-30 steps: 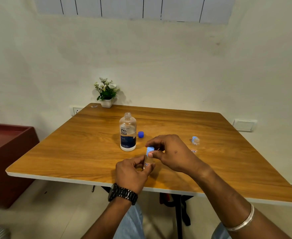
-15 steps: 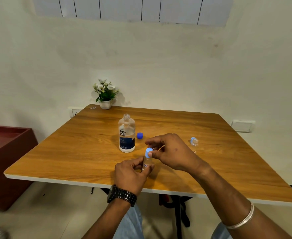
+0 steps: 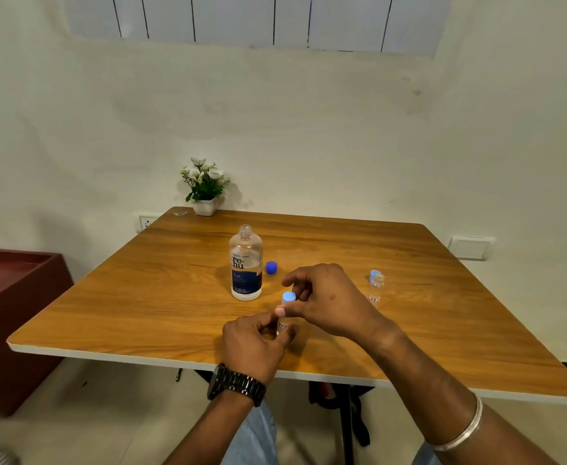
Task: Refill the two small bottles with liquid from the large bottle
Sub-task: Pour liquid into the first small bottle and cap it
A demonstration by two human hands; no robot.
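A person's left hand pinches the body of a small bottle near the table's front edge while the right hand grips its light-blue cap btwn thumb & fingertips. The large bottle stands uncapped just behind, its dark-blue cap beside it, w/ the second small bottle well apart to the right. Risks: the light little bottle could twist or slip in that pinch, the loose cap could drop & roll off the edge, & a wrist could knock over the open large bottle.

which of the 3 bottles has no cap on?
The large bottle with the dark blue label; its blue cap lies beside it on the table. Both small bottles carry light blue caps.
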